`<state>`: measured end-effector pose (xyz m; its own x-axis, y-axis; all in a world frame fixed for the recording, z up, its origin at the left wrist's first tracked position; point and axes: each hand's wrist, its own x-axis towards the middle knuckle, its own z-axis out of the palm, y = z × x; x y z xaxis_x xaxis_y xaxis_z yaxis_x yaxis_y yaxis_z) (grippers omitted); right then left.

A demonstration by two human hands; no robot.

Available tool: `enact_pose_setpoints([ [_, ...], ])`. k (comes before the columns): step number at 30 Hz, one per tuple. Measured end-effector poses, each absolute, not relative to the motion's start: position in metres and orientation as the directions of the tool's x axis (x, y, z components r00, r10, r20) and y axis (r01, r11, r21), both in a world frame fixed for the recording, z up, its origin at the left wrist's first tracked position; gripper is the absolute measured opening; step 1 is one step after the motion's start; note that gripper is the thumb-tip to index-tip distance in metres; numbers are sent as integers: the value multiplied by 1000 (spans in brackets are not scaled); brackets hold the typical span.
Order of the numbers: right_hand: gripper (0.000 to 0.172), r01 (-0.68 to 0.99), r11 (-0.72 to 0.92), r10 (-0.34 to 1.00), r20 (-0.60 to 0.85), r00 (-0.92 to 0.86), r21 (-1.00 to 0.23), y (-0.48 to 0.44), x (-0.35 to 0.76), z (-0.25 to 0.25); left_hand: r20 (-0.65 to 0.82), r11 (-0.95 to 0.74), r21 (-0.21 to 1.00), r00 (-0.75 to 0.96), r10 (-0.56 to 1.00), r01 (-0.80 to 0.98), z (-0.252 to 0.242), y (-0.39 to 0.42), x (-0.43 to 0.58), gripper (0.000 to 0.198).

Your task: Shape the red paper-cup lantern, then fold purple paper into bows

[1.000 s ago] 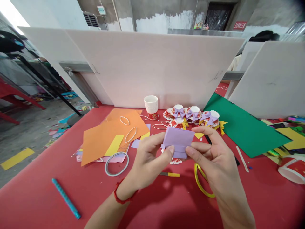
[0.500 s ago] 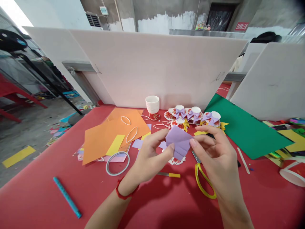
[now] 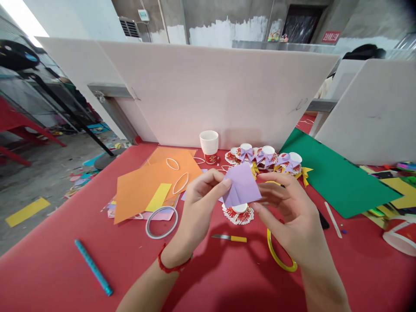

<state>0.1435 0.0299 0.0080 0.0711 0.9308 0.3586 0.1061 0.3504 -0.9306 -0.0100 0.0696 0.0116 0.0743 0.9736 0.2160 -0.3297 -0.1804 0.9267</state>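
Observation:
A creased piece of purple paper is pinched at its left edge between the thumb and fingers of my left hand. My right hand is at the paper's lower right corner, thumb and fingers apart; whether a fingertip touches the paper is hard to tell. Below and behind the paper lies a red and white frilled paper piece. A small knife with a yellow handle rests under my hands. Yellow-handled scissors are partly hidden by my right hand.
Stacked white cups stand before the white partition. Cup decorations with purple bows sit beside them. Orange sheets, a tape ring and a teal pen lie left; a green sheet lies right.
The purple paper has turned and shows a broader, flatter face. My left hand's thumb has moved up along it, and my right hand's fingers have shifted slightly lower and off its right corner.

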Motion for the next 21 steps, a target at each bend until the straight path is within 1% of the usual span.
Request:
enact_pose_setpoints([
  [2,34,102,397,914,404,50,-912,29,143,8,138,-93,928,101,985,-360,12,67,-10,28],
  [4,34,92,423,903,428,40,-901,29,143,8,116,-62,924,120,986,-378,13,65,-10,27],
  [9,37,114,439,894,446,46,-891,29,143,8,162,-75,915,191,968,-396,15,64,-10,24],
  [11,37,119,460,882,468,55,-880,30,144,8,177,-85,917,207,962,-389,15,64,-10,22],
  [14,32,137,490,858,505,100,-861,30,145,9,186,-99,923,205,961,-373,15,64,-10,22],
  [17,32,191,497,841,524,136,-847,30,146,9,157,-82,922,172,973,-378,16,64,-9,25],
  [21,34,235,503,843,532,81,-832,28,147,9,73,-6,911,147,986,-412,18,64,-7,29],
])
